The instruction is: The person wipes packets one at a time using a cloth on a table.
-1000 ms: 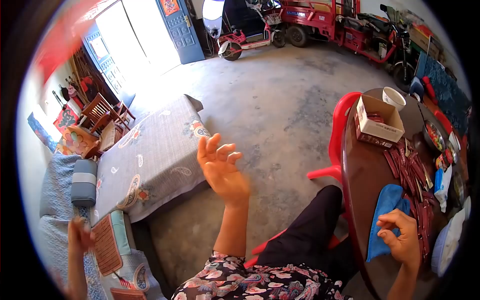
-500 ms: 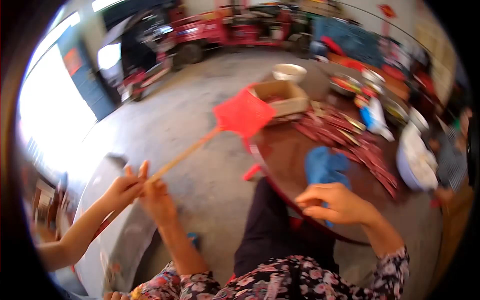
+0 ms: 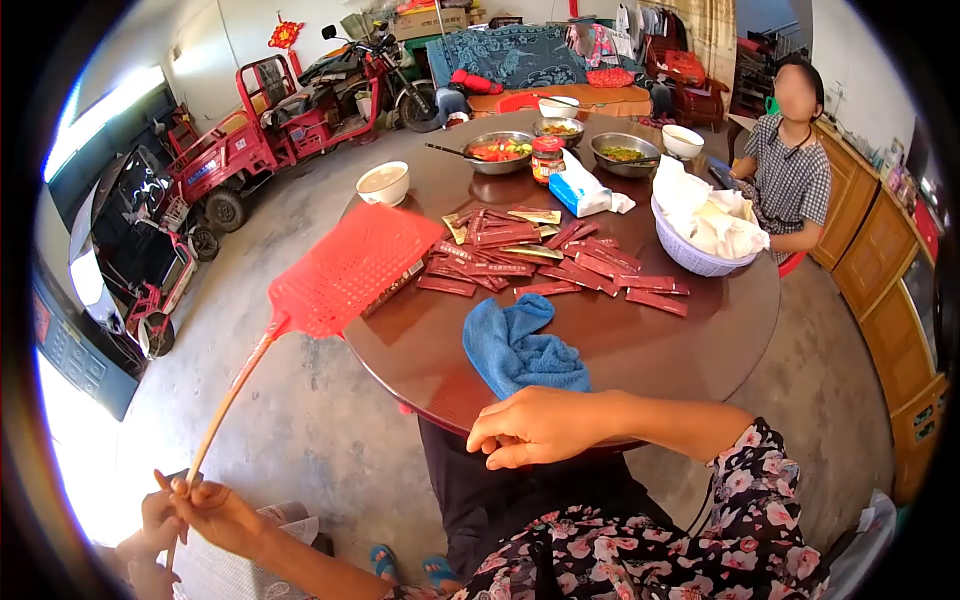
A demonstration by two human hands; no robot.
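My left hand (image 3: 220,515), at the lower left, is closed round the thin handle of a red fly swatter (image 3: 345,270). Another person's hand (image 3: 157,520) is right beside it at the same handle. The swatter's square mesh head is raised, overlapping the table's left edge in view and hiding part of a box there. My right hand (image 3: 540,425) hovers near the table's front edge, palm down with loosely curled fingers and nothing visible in them. Just beyond it a crumpled blue towel (image 3: 525,350) lies on the round brown table (image 3: 660,345).
Red stick packets (image 3: 500,255) are heaped mid-table. Behind them stand a white bowl (image 3: 383,183), metal dishes of food (image 3: 497,150), a jar (image 3: 547,160) and a tissue pack (image 3: 583,190). A lilac basket (image 3: 700,250) holds white cloth. A person (image 3: 790,165) sits at the right.
The view has turned right and lifted. My left hand and the swatter have moved lower left, with the other person's hand still beside mine. My right hand keeps its curled pose.
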